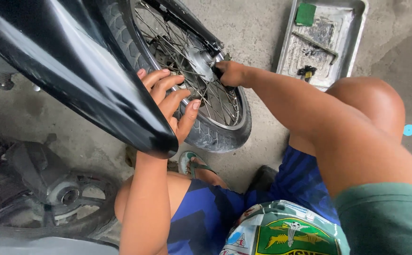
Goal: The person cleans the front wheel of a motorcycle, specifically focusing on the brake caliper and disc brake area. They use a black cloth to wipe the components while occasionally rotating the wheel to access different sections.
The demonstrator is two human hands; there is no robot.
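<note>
A spoked motorcycle wheel [215, 127] with a black tyre stands in front of me, partly hidden by a glossy black fender [78, 71]. My left hand [173, 101] rests with fingers spread on the tyre and rim, just past the fender's tip. My right hand [232, 73] is closed on a dark tool at the silver hub [201, 59]; the tool is mostly hidden by my fingers. I am squatting, knees and blue shorts at the bottom of the view.
A metal tray [352, 42] with a wrench, a green pad and small parts lies on the concrete floor at the upper right. Another motorcycle's wheel and engine parts [50, 193] sit at the lower left. My sandalled foot [196, 165] is under the wheel.
</note>
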